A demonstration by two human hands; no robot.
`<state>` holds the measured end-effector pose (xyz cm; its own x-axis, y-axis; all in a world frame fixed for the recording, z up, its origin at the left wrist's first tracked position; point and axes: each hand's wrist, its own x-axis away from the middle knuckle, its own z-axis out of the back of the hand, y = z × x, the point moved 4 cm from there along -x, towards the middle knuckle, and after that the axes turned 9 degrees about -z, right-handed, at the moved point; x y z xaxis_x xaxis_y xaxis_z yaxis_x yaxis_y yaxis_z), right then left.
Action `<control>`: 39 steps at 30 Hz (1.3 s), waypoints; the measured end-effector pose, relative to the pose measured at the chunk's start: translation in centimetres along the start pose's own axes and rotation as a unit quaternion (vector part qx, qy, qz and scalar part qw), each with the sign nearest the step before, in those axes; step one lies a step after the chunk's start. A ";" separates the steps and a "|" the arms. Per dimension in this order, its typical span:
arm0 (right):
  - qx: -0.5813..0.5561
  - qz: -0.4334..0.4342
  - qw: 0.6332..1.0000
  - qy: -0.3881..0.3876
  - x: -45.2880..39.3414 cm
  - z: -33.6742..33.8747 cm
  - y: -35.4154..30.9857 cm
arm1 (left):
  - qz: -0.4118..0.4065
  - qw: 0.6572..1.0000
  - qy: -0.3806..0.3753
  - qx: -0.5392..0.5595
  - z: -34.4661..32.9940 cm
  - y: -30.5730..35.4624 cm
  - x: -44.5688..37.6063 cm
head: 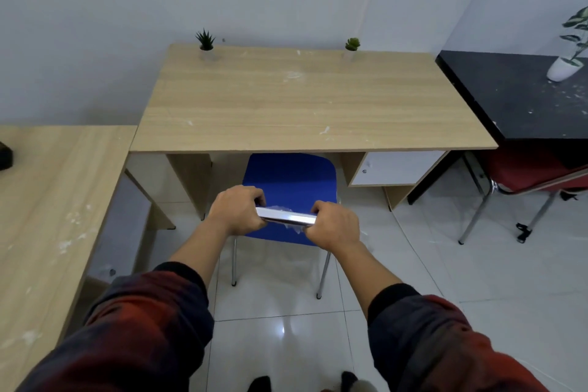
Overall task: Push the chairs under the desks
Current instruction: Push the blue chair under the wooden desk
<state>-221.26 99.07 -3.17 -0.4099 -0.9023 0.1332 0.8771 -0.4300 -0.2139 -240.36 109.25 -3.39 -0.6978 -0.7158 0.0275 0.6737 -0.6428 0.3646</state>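
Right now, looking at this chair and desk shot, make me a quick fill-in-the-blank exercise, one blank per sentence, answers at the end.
1. The left hand and right hand both grip the shiny ____ bar at the chair's back.
2. The chair has a seat coloured ____.
3. Two small ____ stand at the far edge of the wooden desk.

Answers: metal; blue; plants

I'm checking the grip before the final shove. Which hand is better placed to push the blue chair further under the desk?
Neither alone: left hand and right hand both grip the blue chair's metal backrest bar, one at each end, so pushing together looks straightest.
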 end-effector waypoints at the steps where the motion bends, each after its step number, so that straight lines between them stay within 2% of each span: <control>1: -0.002 0.004 1.000 0.000 -0.3 0.1 0.2 | 0.005 1.000 0.002 -0.001 0.0 0.2 -0.2; 9: -0.002 0.043 0.999 -0.032 -3.1 2.1 2.5 | 0.083 0.996 0.036 -0.018 -0.6 2.7 -1.9; 18: -0.005 0.096 0.994 -0.054 -6.1 3.3 6.3 | 0.148 0.988 -0.017 -0.027 -1.9 5.8 -4.6; 22: -0.014 0.110 0.993 -0.048 -6.8 3.7 7.1 | 0.168 0.984 -0.013 -0.049 -2.1 7.0 -5.1; 31: -0.001 0.126 0.990 -0.062 -7.1 2.9 7.4 | 0.181 0.982 0.023 -0.052 -3.0 6.8 -4.9; 39: 0.002 0.102 0.994 -0.050 -10.4 3.9 6.3 | 0.145 0.987 0.003 -0.062 -0.5 5.5 -7.9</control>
<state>-210.53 105.91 -2.14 -0.1973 -0.9632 0.1824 0.9403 -0.2386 -0.2428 -231.00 111.28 -2.11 -0.4698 -0.8761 0.1082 0.8700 -0.4387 0.2252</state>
